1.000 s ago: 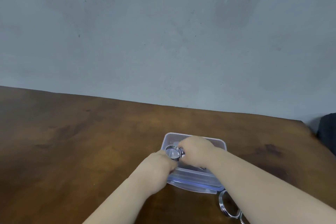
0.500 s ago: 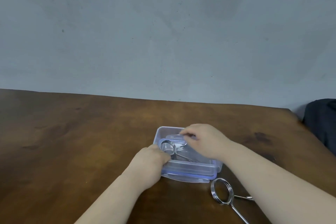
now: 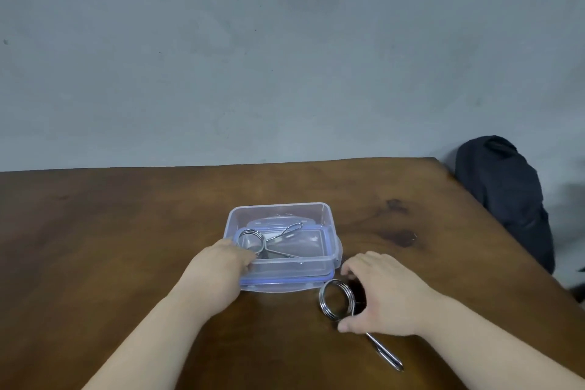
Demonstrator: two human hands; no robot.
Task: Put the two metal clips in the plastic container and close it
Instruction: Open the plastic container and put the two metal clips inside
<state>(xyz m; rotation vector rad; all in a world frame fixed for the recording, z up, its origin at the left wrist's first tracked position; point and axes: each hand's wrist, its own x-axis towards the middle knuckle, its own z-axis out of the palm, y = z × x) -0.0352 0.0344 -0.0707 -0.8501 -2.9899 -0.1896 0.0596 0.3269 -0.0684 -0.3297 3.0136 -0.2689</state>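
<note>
Right hand (image 3: 384, 296) has left the plastic container (image 3: 280, 247) and dropped to the second metal clip (image 3: 337, 298) on the table (image 3: 126, 247) just right of it, fingers curled wide around the coil, not yet closed. Left hand (image 3: 218, 272) grips the container's near-left wall. First metal clip (image 3: 253, 242), silver, lies inside.

Single head view — forward and down, close over table (image 3: 126, 247), facing wall (image 3: 285, 57)

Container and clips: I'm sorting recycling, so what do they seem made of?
The container looks like clear, glossy plastic; the clip inside shows through its wall. Both clips, that one and the one on the table, look like shiny, bare coiled steel wire.
</note>
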